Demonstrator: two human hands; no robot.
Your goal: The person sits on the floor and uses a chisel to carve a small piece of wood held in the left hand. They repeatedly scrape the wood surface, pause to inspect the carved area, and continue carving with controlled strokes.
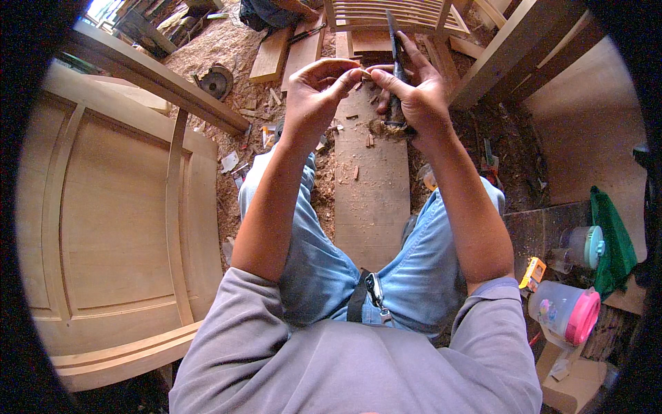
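Ahead of my knees, both hands meet at the fingertips over a wooden plank. My left hand (323, 86) is closed, pinching a small thin pale piece (367, 71) that looks like a wood sliver. The thumb of my right hand (422, 96) presses at the other end of it. That same hand also has a long dark knife (396, 48) in its grip, the narrow blade pointing away from me. My right fingers partly hide the knife's lower part. Beneath my hands, the plank (372, 179) carries scattered chips and shavings.
A panelled wooden door (124, 207) fills the left side. Beyond it lies a circular saw (215, 81) among shavings. A slatted wooden frame (386, 15) and another person's hand (308, 12) are at the far side. Pink-lidded (565, 310) and teal-lidded (583, 247) containers stand right.
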